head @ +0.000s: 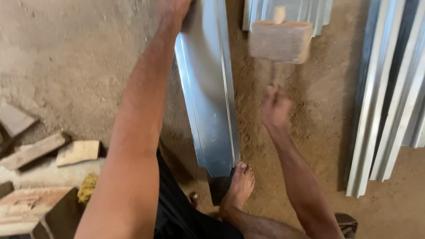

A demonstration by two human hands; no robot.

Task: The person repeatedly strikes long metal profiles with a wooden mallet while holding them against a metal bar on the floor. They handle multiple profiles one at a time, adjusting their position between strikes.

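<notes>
**Mallet raised, sheet mid-forming**

Folded metal strip (208, 88) lying on dirt floor (66, 57), pinned by bare foot (239, 186). Left hand (172, 9) pressing far end, grip unclear. Right hand (275, 108) clenched on wooden mallet (280, 40). Long edges already bent; blows apparently left.

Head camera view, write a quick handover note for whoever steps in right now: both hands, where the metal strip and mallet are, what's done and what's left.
Left hand: pressed on the far part of the long folded sheet-metal strip, steadying it; fingers are cut off by the frame edge.
Right hand: closed grip on the handle of the wooden mallet, which is raised above the dirt floor and blurred by motion.
Strip: lies lengthwise on the floor, its near end against the bare foot.
Done: the strip already shows long folded edges.
Left: cannot tell from this view how much hammering remains.
Nearby: more metal profiles on the right, wood scraps on the left.
</notes>
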